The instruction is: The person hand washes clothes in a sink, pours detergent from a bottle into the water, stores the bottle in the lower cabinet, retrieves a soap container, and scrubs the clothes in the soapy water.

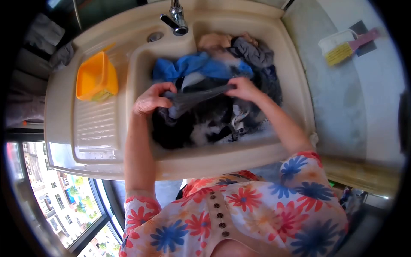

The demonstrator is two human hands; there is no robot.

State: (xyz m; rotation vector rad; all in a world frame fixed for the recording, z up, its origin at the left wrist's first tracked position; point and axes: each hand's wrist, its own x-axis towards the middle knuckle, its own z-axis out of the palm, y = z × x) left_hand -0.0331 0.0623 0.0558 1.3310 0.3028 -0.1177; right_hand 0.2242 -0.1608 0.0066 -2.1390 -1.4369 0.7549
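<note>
A wet dark grey piece of cloth is stretched between my two hands, over the basin of a beige sink. My left hand pinches its left end between thumb and fingers, close to the basin's left wall. The other end is gripped by my right hand, whose fingertips are closed on it. Below and around the cloth lie soaking clothes: a blue garment behind my hands, black clothing at the front left, and a grey garment at the back right. Some suds show among them.
A chrome faucet stands behind the basin. On the ribbed washboard side sits an orange plastic container. A scrubbing brush with a pink handle rests on the ledge at right. Through a window at lower left, buildings are visible.
</note>
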